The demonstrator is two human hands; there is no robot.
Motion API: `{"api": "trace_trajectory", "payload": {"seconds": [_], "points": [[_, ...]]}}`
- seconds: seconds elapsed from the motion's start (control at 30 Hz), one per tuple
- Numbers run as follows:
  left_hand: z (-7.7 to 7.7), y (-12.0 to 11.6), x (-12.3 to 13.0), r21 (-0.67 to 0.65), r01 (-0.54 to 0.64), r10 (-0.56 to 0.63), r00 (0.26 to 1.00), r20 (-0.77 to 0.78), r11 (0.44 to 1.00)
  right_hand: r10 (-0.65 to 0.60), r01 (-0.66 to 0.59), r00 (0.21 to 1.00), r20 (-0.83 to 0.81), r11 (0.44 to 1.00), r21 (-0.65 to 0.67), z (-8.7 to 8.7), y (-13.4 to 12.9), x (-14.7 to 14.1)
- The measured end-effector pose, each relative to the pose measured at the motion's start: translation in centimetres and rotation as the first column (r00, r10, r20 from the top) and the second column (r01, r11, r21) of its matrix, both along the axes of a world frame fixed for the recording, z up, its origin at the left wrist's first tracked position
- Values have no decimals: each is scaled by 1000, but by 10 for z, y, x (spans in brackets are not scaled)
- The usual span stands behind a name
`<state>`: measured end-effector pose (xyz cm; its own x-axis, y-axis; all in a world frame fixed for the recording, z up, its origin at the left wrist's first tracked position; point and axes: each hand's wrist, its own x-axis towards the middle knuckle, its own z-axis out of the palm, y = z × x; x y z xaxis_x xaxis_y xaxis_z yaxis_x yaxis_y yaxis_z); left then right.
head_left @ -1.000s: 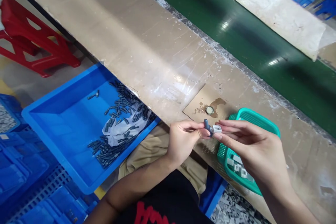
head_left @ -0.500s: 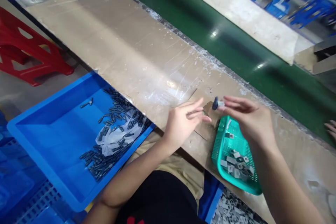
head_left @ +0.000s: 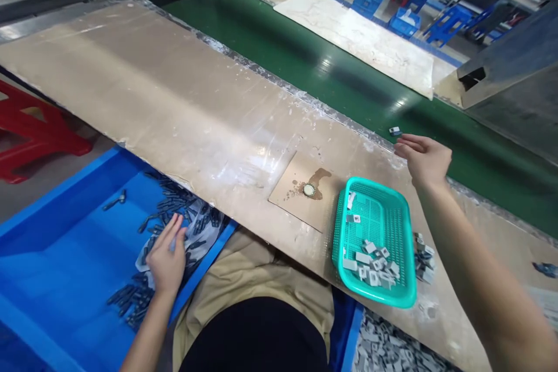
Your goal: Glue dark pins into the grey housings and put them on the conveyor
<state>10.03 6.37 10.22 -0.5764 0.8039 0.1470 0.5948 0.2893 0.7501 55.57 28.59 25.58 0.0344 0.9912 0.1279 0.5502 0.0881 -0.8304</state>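
My right hand [head_left: 425, 160] is stretched out over the near edge of the green belt [head_left: 349, 78], with its fingers loosely bent. Just past its fingertips is a small grey block with a square hole [head_left: 394, 131], seemingly free of the fingers. My left hand [head_left: 168, 253] hovers over or touches the dark rod-like parts [head_left: 203, 222] in the blue tray [head_left: 65, 250]. Its fingers and thumb are apart, and I see nothing held in them. A green basket [head_left: 410, 232] with several grey blocks [head_left: 372, 267] stands between my hands, nearer the right.
A small round piece [head_left: 309, 189] lies on a wet-stained cardboard sheet [head_left: 288, 203]. More blocks [head_left: 424, 258] lie right of the basket, and a bin of grey pieces [head_left: 387, 343] is below the table. A red stool [head_left: 39, 133] stands at left.
My right hand has moved away to the belt, and the block it held now lies beyond its fingertips. My left hand has gone from mid-table to the blue tray. The view has shifted.
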Motion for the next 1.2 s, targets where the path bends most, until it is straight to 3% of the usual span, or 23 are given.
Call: {"api": "trace_trajectory", "payload": {"seconds": [0.1,0.17,0.23,0.27,0.33,0.4,0.47,0.6,0.73,0.83,0.93,1.03,1.1,1.2], "points": [[-37,-9,-17,-228,307,-315,949,-1,924,-20,23,997,78,999,-37,11,-55,-19],[-54,-5,-20,-327,420,-425,903,61,846,208,-169,956,206,967,-192,16,-93,-32],[-63,1,-18,-393,490,-484,866,122,778,427,-329,854,297,886,-326,18,-126,-44],[-64,5,-16,-409,518,-506,850,148,751,471,-360,815,337,868,-342,17,-139,-49],[-62,10,-13,-414,554,-534,827,174,723,402,-326,804,438,914,-240,14,-160,-55],[-56,13,-11,-409,566,-545,819,180,716,255,-264,804,537,963,-63,9,-173,-57],[-50,13,-10,-406,549,-529,831,173,730,197,-259,802,565,965,31,4,-181,-58],[-51,13,-11,-431,380,-363,924,125,818,383,-335,751,537,923,-189,-10,-186,-64],[-58,15,-19,-482,219,-177,975,132,848,377,-273,673,636,926,-259,-24,-177,-71],[-57,19,-22,-515,193,-127,979,161,835,380,-293,745,549,925,-243,-27,-163,-68],[-53,26,-21,-542,153,-94,986,135,827,291,-213,858,422,951,-223,-24,-150,-62],[-51,33,-17,-558,92,-53,995,85,825,201,-144,970,136,928,-344,-16,-144,-58],[-52,37,-17,-571,65,-22,996,81,818,140,-182,982,-126,875,-448,-10,-144,-56],[-52,40,-21,-597,40,31,994,109,801,45,-270,906,-421,827,-493,-3,-146,-53]]}}
